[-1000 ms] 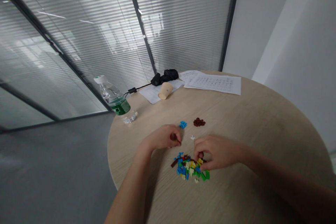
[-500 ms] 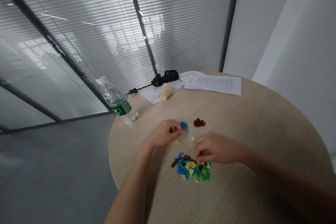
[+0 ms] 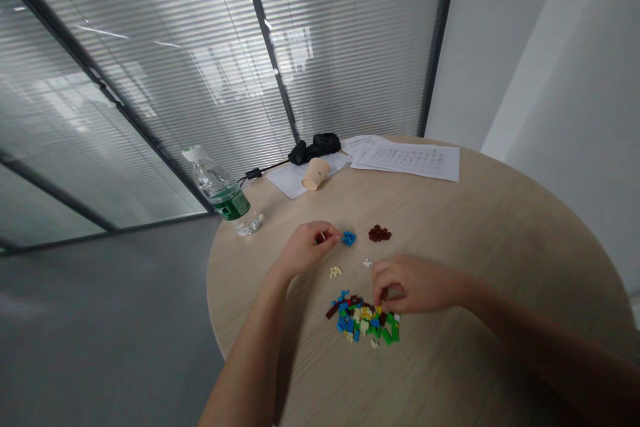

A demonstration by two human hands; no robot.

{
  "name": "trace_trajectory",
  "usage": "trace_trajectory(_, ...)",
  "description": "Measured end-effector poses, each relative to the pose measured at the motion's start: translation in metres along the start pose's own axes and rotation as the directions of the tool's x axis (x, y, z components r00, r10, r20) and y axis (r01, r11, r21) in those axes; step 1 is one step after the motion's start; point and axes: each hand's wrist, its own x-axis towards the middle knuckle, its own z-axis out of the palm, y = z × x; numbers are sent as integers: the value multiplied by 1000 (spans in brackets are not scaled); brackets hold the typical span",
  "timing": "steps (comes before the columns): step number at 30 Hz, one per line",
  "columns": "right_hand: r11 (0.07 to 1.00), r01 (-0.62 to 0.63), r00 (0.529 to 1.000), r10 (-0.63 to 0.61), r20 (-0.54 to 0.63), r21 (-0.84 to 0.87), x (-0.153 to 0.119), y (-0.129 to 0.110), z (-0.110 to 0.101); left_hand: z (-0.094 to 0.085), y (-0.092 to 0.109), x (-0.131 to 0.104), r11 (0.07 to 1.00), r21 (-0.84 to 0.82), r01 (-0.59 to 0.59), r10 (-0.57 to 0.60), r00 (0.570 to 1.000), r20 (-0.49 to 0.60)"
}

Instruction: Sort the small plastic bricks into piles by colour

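- Clock: 12 = straight ahead.
- R hand hovering low over mixed brick pile, fingertips at its approx 2 o'clock edge; thumb + index sitting nearly together, can't tell if pinching a brick.
- Mixed pile lying approx 8 from R fingertips, approx 5 from L hand; R hand being much nearer.
- Long dk-brown brick lying at pile's 9-10 edge, long axis running approx 8-to-2.
- L thumb + fingertip sitting close tog. at 9 o'clock side of blue brick pile; can't tell if touching it or holding anything.
- Cream bricks lying approx 6 from L fingertips.
- White bits sitting just off R knuckles, approx 10.
- Dk-brown brick pile lying approx 12 from R fingertips, well apart.
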Motion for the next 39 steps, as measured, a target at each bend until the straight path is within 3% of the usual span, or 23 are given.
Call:
trace_trajectory(6,1000,-4,1000,4,10,4,1,3,2,-1,-2,0,999,47,17,-16,999,-29)
trace_trajectory(11,999,-41,998,41,-41,0,0,4,0,-1,2,0,999,-19,50,-51,998,-21)
trace_trajectory(18,995,-77,987,68,-147,-56,0,3,-4,7,16,-3,960,-276,40,14,982,190)
trace_trajectory(24,988,-86,935,36,-352,-128,2,0,-5,15,25,-5,926,-369,76,69,929,364)
trace_trajectory(28,976,-128,902,40,-431,-177,0,3,-9,17,25,-4,944,-329,30,88,937,339)
trace_trajectory(31,944,-274,873,164,-460,-184,-5,12,-15,15,22,-4,965,-263,3,77,953,293)
trace_trajectory(35,878,-431,852,318,-417,-209,-11,26,-23,13,16,-3,988,-152,-11,46,971,235)
trace_trajectory(39,859,-468,857,384,-343,-207,-14,32,-26,12,12,-2,999,-19,-40,43,972,232)
